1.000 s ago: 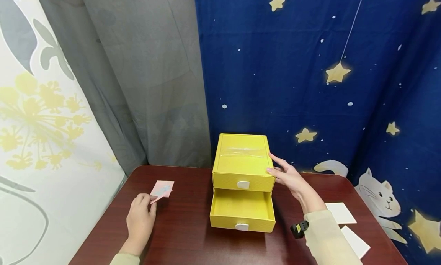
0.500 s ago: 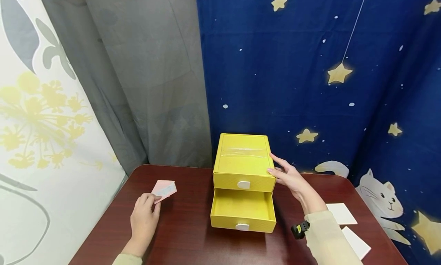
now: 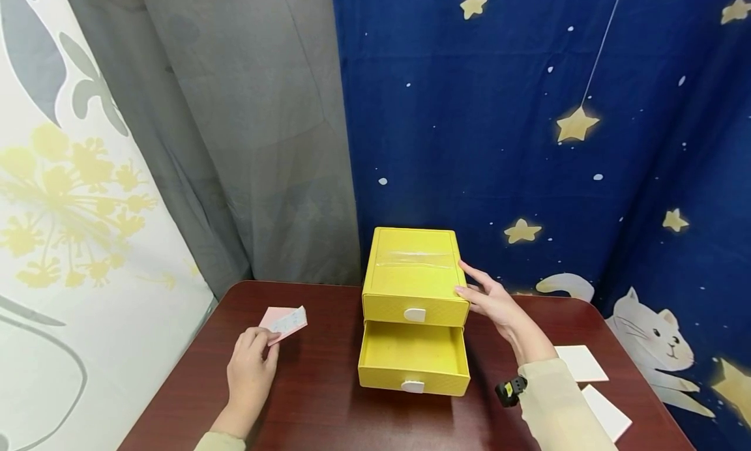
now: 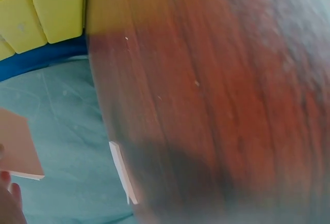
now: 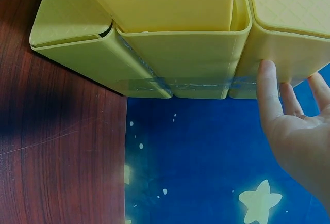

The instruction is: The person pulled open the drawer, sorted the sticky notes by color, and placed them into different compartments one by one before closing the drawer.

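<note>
My left hand (image 3: 251, 373) pinches a thin square pink pad (image 3: 291, 323) by its near edge, tilted so its pale blue-white face shows. In the left wrist view the held pad (image 4: 19, 142) shows its pink side, with fingertips at its lower edge. A second pink piece (image 3: 274, 315) lies on the table behind it. My right hand (image 3: 493, 304) touches the upper right side of a yellow drawer box (image 3: 413, 262), fingers extended. Below the shut top drawer (image 3: 387, 309), another drawer (image 3: 384, 376) is pulled out, its visible inside bare.
Two white square cards (image 3: 581, 363) (image 3: 607, 412) lie on the dark red table (image 3: 317, 399) at the right, partly behind the right sleeve. Clear tape (image 5: 201, 83) runs across the box's stacked units. Grey and blue curtains (image 3: 499, 112) hang at the table's far edge.
My left hand has shifted slightly right and tilted the pad up, showing more of its pale face. The right hand and the drawer box stay where they were.
</note>
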Demonstrator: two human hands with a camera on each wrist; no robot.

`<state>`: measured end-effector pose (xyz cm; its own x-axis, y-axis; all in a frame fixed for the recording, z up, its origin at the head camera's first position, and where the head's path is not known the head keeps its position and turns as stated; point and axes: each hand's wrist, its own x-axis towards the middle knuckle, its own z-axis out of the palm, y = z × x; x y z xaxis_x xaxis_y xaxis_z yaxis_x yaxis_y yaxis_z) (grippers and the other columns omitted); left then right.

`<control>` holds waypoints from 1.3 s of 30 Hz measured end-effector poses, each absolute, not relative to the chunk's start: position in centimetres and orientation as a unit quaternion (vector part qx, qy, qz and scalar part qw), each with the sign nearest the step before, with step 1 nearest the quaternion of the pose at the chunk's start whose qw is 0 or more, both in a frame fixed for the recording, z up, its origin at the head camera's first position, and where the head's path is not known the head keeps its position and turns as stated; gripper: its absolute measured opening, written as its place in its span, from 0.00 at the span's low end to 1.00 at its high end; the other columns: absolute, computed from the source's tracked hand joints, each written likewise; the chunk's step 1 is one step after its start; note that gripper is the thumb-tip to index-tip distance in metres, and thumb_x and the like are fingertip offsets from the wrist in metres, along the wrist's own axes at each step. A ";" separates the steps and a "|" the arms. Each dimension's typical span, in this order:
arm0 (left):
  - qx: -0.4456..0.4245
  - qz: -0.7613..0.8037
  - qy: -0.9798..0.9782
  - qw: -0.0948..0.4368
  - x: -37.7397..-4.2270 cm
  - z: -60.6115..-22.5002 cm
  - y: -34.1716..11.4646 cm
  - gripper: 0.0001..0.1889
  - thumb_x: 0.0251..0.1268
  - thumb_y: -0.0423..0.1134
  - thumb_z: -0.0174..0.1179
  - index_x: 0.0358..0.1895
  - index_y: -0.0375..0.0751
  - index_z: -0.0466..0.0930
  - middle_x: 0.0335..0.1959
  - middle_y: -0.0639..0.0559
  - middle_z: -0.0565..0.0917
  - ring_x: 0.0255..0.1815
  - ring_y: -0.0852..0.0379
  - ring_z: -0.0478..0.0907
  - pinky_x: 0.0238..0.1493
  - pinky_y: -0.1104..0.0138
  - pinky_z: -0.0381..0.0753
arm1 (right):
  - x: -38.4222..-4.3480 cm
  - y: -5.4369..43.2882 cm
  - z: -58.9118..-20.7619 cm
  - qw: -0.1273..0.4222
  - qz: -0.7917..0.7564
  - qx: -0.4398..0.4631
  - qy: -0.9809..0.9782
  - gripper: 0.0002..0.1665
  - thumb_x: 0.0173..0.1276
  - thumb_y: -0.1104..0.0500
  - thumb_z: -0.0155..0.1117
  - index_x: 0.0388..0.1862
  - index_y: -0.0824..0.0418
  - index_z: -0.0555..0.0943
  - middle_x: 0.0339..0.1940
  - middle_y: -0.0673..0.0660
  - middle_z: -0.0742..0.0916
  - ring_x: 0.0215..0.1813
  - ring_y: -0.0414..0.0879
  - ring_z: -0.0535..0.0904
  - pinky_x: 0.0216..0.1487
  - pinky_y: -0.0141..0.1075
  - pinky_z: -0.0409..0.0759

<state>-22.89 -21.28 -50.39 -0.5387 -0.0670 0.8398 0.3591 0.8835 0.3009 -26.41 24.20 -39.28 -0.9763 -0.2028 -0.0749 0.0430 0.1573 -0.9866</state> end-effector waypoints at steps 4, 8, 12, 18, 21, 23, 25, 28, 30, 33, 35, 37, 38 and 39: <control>-0.093 -0.228 -0.853 0.461 -22.7 -49.8 -20.8 0.09 0.43 0.26 0.66 0.28 0.41 0.79 0.32 0.51 0.78 0.38 0.51 0.74 0.36 0.61 0.71 | -26.4 24.2 -39.3 0.094 -0.647 -0.053 0.755 0.45 0.65 0.48 0.63 0.76 0.41 0.53 0.76 0.60 0.56 0.68 0.56 0.67 0.66 0.51 0.67; -0.107 -0.230 -0.848 0.466 -22.7 -49.5 -20.4 0.09 0.43 0.25 0.66 0.29 0.41 0.80 0.32 0.51 0.78 0.38 0.51 0.74 0.37 0.63 0.71 | -26.4 24.2 -39.2 0.095 -0.649 -0.053 0.753 0.45 0.65 0.48 0.63 0.76 0.41 0.52 0.76 0.60 0.55 0.69 0.56 0.66 0.66 0.51 0.67; -0.125 -0.240 -0.840 0.471 -22.7 -49.4 -20.0 0.10 0.42 0.24 0.66 0.29 0.40 0.81 0.33 0.50 0.78 0.37 0.51 0.74 0.39 0.63 0.69 | -26.4 24.2 -39.2 0.096 -0.648 -0.052 0.753 0.45 0.65 0.48 0.64 0.76 0.41 0.52 0.76 0.60 0.55 0.70 0.57 0.65 0.66 0.51 0.67; -0.131 -0.238 -0.839 0.472 -22.7 -49.3 -19.5 0.10 0.42 0.25 0.68 0.30 0.40 0.82 0.33 0.51 0.79 0.38 0.51 0.75 0.39 0.63 0.71 | -26.4 24.2 -39.2 0.096 -0.646 -0.056 0.755 0.45 0.65 0.47 0.63 0.76 0.41 0.52 0.76 0.59 0.54 0.68 0.55 0.67 0.66 0.52 0.66; -0.132 -0.237 -0.841 0.469 -22.6 -49.1 -19.2 0.10 0.43 0.26 0.68 0.30 0.41 0.82 0.34 0.51 0.79 0.38 0.52 0.75 0.40 0.64 0.71 | -26.4 24.2 -39.2 0.096 -0.646 -0.057 0.755 0.44 0.65 0.48 0.63 0.76 0.41 0.52 0.77 0.58 0.52 0.68 0.55 0.68 0.66 0.52 0.67; -0.136 -0.239 -0.838 0.471 -22.6 -49.0 -19.0 0.10 0.42 0.25 0.68 0.30 0.41 0.82 0.33 0.51 0.79 0.38 0.52 0.75 0.40 0.64 0.71 | -26.4 24.2 -39.2 0.096 -0.646 -0.058 0.755 0.44 0.65 0.48 0.63 0.76 0.41 0.52 0.77 0.58 0.51 0.68 0.55 0.67 0.66 0.51 0.68; -0.143 -0.243 -0.830 0.481 -22.6 -48.9 -18.8 0.10 0.41 0.25 0.67 0.30 0.40 0.82 0.33 0.51 0.79 0.38 0.51 0.76 0.40 0.64 0.71 | -26.4 24.2 -39.2 0.094 -0.646 -0.059 0.755 0.44 0.65 0.48 0.63 0.76 0.41 0.52 0.77 0.57 0.50 0.68 0.55 0.67 0.65 0.50 0.68; -0.157 -0.252 -0.817 0.494 -22.7 -48.7 -18.4 0.10 0.41 0.24 0.67 0.29 0.40 0.82 0.32 0.51 0.79 0.37 0.51 0.76 0.40 0.64 0.71 | -26.4 24.2 -39.2 0.093 -0.647 -0.058 0.755 0.44 0.65 0.48 0.63 0.76 0.41 0.52 0.77 0.57 0.50 0.69 0.56 0.66 0.65 0.50 0.69; -0.166 -0.258 -0.809 0.501 -22.7 -48.6 -18.2 0.10 0.40 0.24 0.66 0.29 0.40 0.82 0.32 0.50 0.79 0.37 0.51 0.76 0.39 0.65 0.70 | -26.4 24.2 -39.3 0.093 -0.647 -0.058 0.755 0.44 0.65 0.48 0.63 0.76 0.42 0.52 0.77 0.57 0.50 0.69 0.56 0.65 0.65 0.50 0.69; -0.174 -0.263 -0.803 0.506 -22.7 -48.4 -17.8 0.10 0.40 0.24 0.66 0.29 0.40 0.83 0.32 0.50 0.79 0.36 0.50 0.76 0.39 0.65 0.70 | -26.4 24.2 -39.3 0.095 -0.649 -0.057 0.753 0.45 0.65 0.48 0.63 0.76 0.42 0.52 0.77 0.57 0.51 0.70 0.57 0.64 0.66 0.51 0.68; -0.179 -0.265 -0.800 0.507 -22.7 -48.3 -17.6 0.10 0.41 0.24 0.66 0.29 0.40 0.83 0.32 0.50 0.79 0.36 0.50 0.76 0.40 0.65 0.70 | -26.4 24.2 -39.3 0.095 -0.649 -0.056 0.752 0.45 0.65 0.48 0.63 0.76 0.42 0.52 0.77 0.57 0.51 0.71 0.57 0.63 0.66 0.52 0.67; -0.183 -0.267 -0.798 0.508 -22.6 -48.2 -17.3 0.10 0.40 0.24 0.66 0.29 0.40 0.83 0.32 0.50 0.80 0.36 0.51 0.76 0.40 0.66 0.71 | -26.5 24.2 -39.3 0.095 -0.649 -0.056 0.753 0.45 0.65 0.48 0.63 0.76 0.42 0.52 0.77 0.57 0.51 0.71 0.57 0.63 0.66 0.52 0.67; -0.185 -0.268 -0.798 0.507 -22.6 -48.1 -17.2 0.10 0.40 0.24 0.66 0.29 0.40 0.83 0.32 0.50 0.80 0.36 0.51 0.76 0.40 0.66 0.71 | -26.5 24.2 -39.3 0.095 -0.648 -0.056 0.754 0.45 0.65 0.47 0.63 0.76 0.41 0.53 0.77 0.57 0.50 0.71 0.57 0.63 0.66 0.52 0.67; -0.187 -0.269 -0.797 0.507 -22.5 -48.1 -17.1 0.10 0.40 0.24 0.66 0.29 0.40 0.83 0.32 0.50 0.80 0.36 0.51 0.76 0.40 0.66 0.71 | -26.5 24.2 -39.3 0.095 -0.647 -0.056 0.754 0.44 0.65 0.47 0.63 0.76 0.41 0.53 0.77 0.57 0.50 0.71 0.58 0.63 0.66 0.52 0.66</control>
<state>-22.55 -17.06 -48.08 -0.4166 0.0264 0.9087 0.5714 0.7850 0.2391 -26.45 24.23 -39.30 -0.9759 -0.2064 -0.0711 0.0388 0.1563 -0.9870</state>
